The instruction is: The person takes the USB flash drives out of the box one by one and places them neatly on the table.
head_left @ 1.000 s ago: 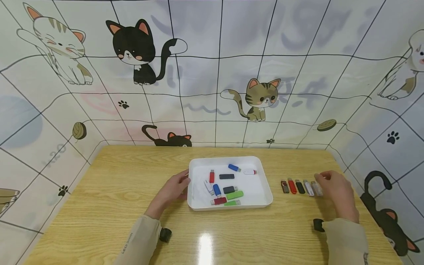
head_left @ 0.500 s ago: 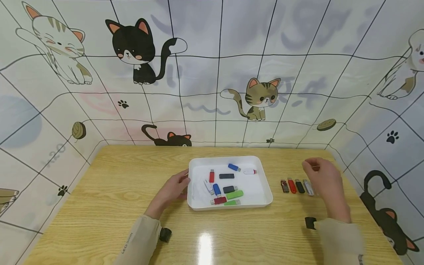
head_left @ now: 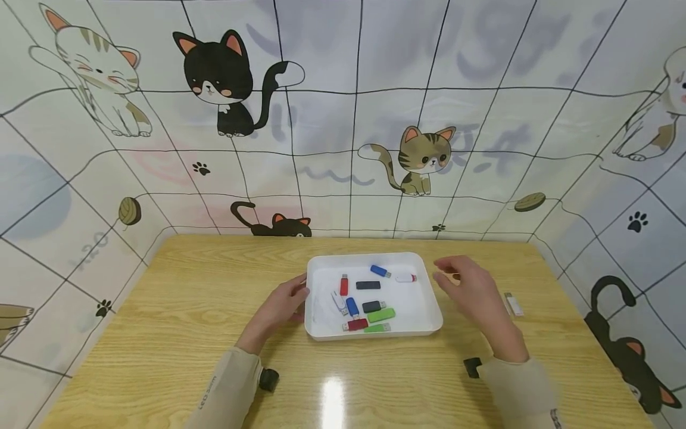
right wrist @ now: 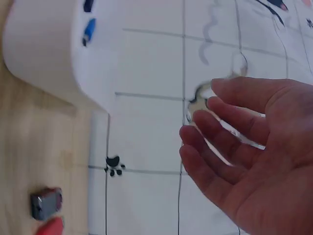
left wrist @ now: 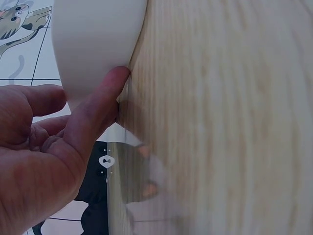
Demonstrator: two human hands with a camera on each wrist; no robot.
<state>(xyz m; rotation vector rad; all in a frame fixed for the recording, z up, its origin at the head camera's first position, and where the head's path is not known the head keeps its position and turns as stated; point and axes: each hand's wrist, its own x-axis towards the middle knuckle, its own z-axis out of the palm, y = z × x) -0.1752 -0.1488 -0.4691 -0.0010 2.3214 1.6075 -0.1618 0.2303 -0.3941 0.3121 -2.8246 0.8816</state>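
Observation:
My left hand grips the left side of a white tray, thumb and fingertips at its wall in the left wrist view. Several USB sticks lie in the tray, among them a red one, a blue one and a bright green one. My right hand hovers just right of the tray, fingers loosely bent with nothing between them in the right wrist view. Beyond it on the table lies a whitish USB stick. The right wrist view also shows a silver-and-dark-red USB stick and part of a red one.
The wooden table carries the tray and the row of sticks, most of which my right hand hides in the head view. A cat-patterned sheet stands behind and at both sides.
My right hand has moved left from the right end of the stick row, over the row, to beside the tray. The left hand and the tray have stayed put.

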